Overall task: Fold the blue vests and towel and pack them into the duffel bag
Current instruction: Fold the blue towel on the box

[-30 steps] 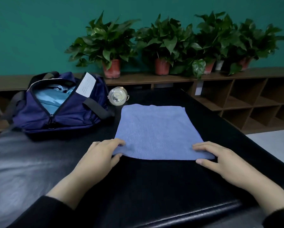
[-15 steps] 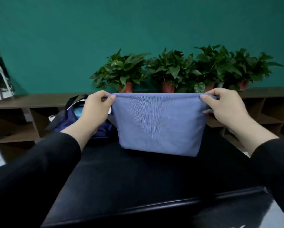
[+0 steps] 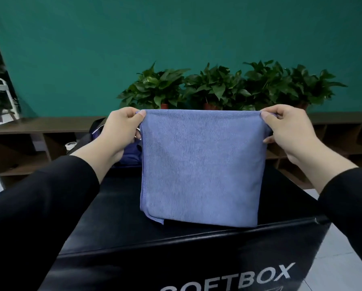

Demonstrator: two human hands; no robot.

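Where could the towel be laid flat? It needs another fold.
Bare black tabletop lies between the hanging towel and the near edge. Behind the left hand the duffel bag crowds the far left.

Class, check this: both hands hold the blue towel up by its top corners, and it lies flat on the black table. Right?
Not quite. The head view shows the towel hanging upright above the black table, not lying flat. The left hand and right hand do pinch its top corners.

Setting: indoor studio or staging room
Backdrop: plain teal wall (image 3: 175, 38), upper frame
Furniture: low wooden cubby shelving (image 3: 28, 143), potted plants (image 3: 217, 89) on top
Work surface: black box (image 3: 196, 259) printed "SOFTBOX"
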